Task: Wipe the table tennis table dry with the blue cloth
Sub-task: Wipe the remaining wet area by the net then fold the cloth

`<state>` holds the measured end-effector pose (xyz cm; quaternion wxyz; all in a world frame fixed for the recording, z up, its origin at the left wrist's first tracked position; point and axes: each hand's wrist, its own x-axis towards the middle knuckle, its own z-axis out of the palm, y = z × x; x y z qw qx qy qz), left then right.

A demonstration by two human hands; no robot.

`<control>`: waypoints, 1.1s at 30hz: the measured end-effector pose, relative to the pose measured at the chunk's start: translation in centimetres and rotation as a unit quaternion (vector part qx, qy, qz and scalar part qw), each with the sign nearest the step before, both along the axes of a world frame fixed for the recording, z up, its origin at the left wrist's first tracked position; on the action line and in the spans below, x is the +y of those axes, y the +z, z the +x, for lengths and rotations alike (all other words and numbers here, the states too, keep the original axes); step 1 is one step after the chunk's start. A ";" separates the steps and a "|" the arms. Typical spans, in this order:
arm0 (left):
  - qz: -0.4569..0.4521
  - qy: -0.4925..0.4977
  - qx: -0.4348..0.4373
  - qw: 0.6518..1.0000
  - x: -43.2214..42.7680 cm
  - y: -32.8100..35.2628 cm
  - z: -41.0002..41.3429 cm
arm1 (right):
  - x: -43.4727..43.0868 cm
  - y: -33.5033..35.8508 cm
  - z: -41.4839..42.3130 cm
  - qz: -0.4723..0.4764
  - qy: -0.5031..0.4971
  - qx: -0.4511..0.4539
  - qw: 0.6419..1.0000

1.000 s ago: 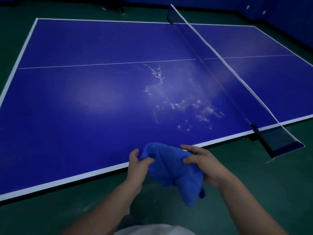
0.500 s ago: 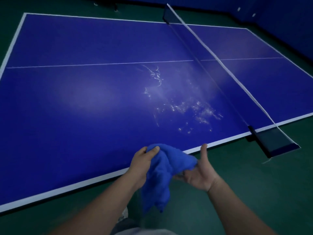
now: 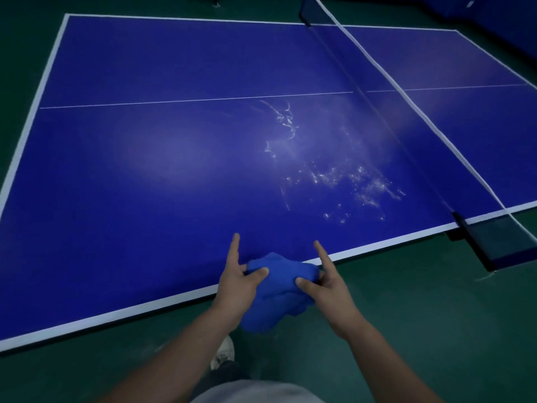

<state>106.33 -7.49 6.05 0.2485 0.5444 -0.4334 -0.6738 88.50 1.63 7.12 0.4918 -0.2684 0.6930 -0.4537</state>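
left hand (image 3: 236, 286): index finger (image 3: 234, 248) held out straight toward the tabletop, thumb (image 3: 257, 273) pressed onto the top of the cloth, remaining fingers hidden beneath it; pinching the cloth's left side.
right hand (image 3: 328, 286): same pose mirrored, index finger (image 3: 322, 254) straight and spread away, thumb (image 3: 305, 283) clamped on the cloth's right side, other fingers tucked out of sight under it.
bunched blue terry cloth (image 3: 279, 289): gripped between the two thumbs, bulging up between the straight index fingers and sagging below the palms; over the near white edge line, contact with the tabletop impossible to tell.
dark blue table tennis table with white border lines (image 3: 145, 158): stretching ahead of both index fingertips.
scattered water droplets and streaks (image 3: 328, 175): on the tabletop well beyond the right index fingertip, ahead and to its right, toward the net.
net with white top tape (image 3: 406, 103): far right of the right hand's fingers, crossing the table.
pale shoe (image 3: 223, 351): below the left wrist, on the green floor (image 3: 436, 315).
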 end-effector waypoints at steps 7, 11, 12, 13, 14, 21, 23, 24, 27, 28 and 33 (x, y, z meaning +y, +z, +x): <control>-0.190 -0.274 -0.186 0.924 -0.7 -0.2 2.4 | -1.2 0.6 -0.2 0.098 0.191 0.158 0.964; -0.218 -0.224 -0.213 0.926 -1.3 -0.7 3.4 | -2.5 0.5 0.0 0.038 0.200 0.307 0.930; -0.220 -0.220 -0.201 0.929 -1.5 -0.9 3.6 | -2.8 0.3 -0.1 0.016 0.190 0.315 0.930; -0.213 -0.211 -0.182 0.936 -1.8 -1.1 3.9 | -3.1 0.2 -0.1 0.005 0.174 0.295 0.939; -0.193 -0.199 -0.167 0.946 -2.0 -1.1 4.2 | -3.3 0.2 0.1 0.009 0.160 0.248 0.956; -0.111 -0.112 -0.187 0.970 -2.8 -2.9 8.3 | -5.9 -2.5 4.5 0.047 0.150 0.129 0.979; -0.097 -0.067 -0.182 0.976 -4.2 -3.5 9.2 | -8.3 -3.2 5.8 0.054 0.137 0.128 0.981; -0.087 -0.043 -0.176 0.980 -5.3 -3.9 9.7 | -9.7 -3.8 6.5 0.059 0.142 0.135 0.979; -0.059 -0.041 -0.233 0.970 -8.5 -5.1 10.8 | -13.4 -6.3 7.5 0.076 0.141 0.295 0.942; -0.073 -0.068 -0.285 0.953 -9.2 -5.6 11.1 | -14.4 -7.1 7.9 0.070 0.152 0.372 0.913; -0.150 -0.211 -0.419 0.870 -9.0 -8.3 12.8 | -15.5 -13.8 13.0 0.008 0.436 0.527 0.729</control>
